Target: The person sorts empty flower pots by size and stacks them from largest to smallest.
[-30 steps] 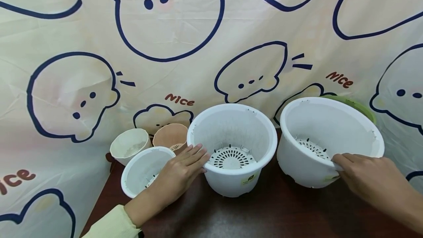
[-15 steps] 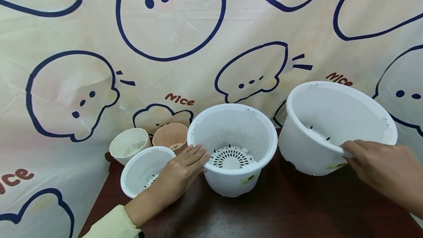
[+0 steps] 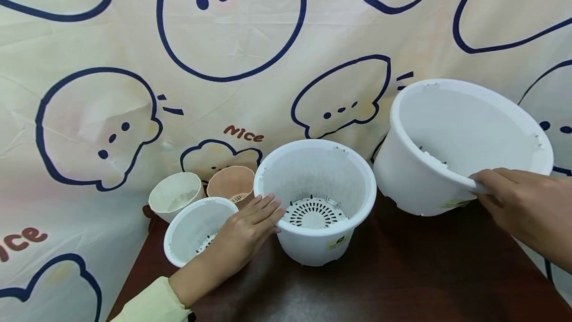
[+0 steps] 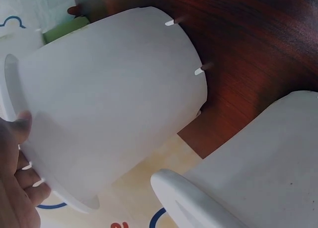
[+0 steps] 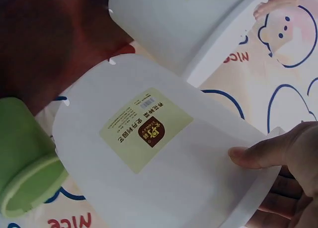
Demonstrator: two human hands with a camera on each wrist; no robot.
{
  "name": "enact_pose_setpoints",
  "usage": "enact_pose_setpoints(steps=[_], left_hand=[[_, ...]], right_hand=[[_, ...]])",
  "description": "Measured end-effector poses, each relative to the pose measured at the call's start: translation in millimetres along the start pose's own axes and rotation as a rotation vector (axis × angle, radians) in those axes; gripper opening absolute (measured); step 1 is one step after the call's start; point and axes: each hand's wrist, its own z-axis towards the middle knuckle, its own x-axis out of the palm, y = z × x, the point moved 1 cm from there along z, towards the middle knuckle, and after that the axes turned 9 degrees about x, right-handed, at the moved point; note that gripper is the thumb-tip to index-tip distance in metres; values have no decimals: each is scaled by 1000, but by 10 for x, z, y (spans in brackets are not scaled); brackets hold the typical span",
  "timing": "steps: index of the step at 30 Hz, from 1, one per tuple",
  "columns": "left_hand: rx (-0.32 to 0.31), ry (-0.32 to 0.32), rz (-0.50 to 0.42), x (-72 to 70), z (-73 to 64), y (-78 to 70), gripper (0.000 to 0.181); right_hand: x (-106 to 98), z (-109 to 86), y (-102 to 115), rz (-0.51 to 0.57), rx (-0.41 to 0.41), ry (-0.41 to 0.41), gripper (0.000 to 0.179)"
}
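Note:
A large white plastic flowerpot (image 3: 313, 247) with a slotted base stands mid-table. My left hand (image 3: 248, 227) holds its left rim, fingers over the edge and thumb against the outer wall, as the left wrist view shows. My right hand (image 3: 527, 202) grips the near rim of a second large white flowerpot (image 3: 415, 173), which is tilted and raised at the right. In the right wrist view my thumb (image 5: 258, 157) presses the outside wall beside a green label (image 5: 146, 130), with the other fingers behind the rim.
A smaller white pot (image 3: 183, 232), a cream pot (image 3: 167, 198) and a peach pot (image 3: 230, 180) stand at left. A green pot (image 5: 30, 158) shows in the right wrist view. Behind the dark red-brown table (image 3: 380, 282) hangs a cartoon-printed sheet (image 3: 250, 108).
My right hand has lifted its white flowerpot up and slightly to the right, tilting it; it now hides the green pot in the head view. My left hand and its flowerpot stay put.

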Motion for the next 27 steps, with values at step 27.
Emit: enact_pose_setpoints(steps=[27], left_hand=[[-50, 41, -86, -44, 4, -7, 50]], right_hand=[[-206, 490, 28, 40, -26, -104, 50]])
